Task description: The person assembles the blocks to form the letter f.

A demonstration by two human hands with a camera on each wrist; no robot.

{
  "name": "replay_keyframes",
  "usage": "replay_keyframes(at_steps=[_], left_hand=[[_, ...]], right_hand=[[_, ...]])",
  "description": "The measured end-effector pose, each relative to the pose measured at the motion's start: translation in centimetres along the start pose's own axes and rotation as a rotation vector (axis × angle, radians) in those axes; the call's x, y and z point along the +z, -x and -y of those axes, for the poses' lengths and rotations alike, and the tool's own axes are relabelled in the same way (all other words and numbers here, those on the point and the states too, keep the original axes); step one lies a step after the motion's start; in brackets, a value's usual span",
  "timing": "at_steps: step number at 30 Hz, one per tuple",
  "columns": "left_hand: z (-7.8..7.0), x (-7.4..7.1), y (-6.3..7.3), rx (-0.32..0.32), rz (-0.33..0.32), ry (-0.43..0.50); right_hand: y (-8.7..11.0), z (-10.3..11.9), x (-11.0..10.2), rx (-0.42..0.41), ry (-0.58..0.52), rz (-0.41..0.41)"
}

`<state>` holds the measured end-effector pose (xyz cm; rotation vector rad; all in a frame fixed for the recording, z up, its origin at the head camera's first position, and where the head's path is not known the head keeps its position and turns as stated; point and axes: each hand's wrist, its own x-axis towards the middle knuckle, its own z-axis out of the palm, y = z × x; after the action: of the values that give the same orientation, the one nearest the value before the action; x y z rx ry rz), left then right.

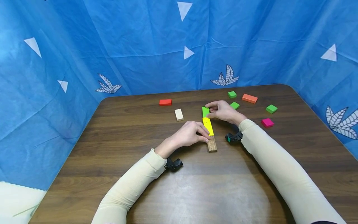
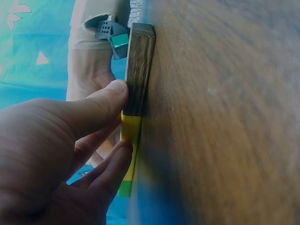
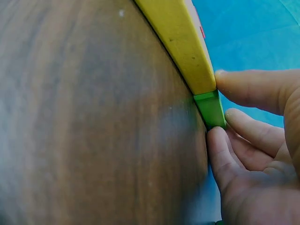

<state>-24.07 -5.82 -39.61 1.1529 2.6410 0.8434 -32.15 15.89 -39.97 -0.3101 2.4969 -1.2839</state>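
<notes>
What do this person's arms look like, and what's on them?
The left sleeve and right sleeve are long and cream, reaching the wrists. A small black gadget sits at the left wrist. The right wrist has another black gadget, with a green patch. The left grip and right grip wear no gloves.

Arms ext fwd | L grip curled, nearer | R grip curled, farther out

Cream sleeves carry black cameras at the cuffs.
</notes>
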Motion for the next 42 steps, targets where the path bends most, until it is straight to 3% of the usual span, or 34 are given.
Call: replay_keyframes(at_steps=[26, 42], left_hand=[[0.17, -0.05, -0.04, 0.02, -0.003, 0.008], [0.1, 0.05, -0.03, 0.028, 0.007, -0.003]], right_hand=[[0.5, 0.03, 0.63, -0.073, 0.055, -0.004], [0.88, -0.27, 1.0, -0.106, 0.074, -0.064]])
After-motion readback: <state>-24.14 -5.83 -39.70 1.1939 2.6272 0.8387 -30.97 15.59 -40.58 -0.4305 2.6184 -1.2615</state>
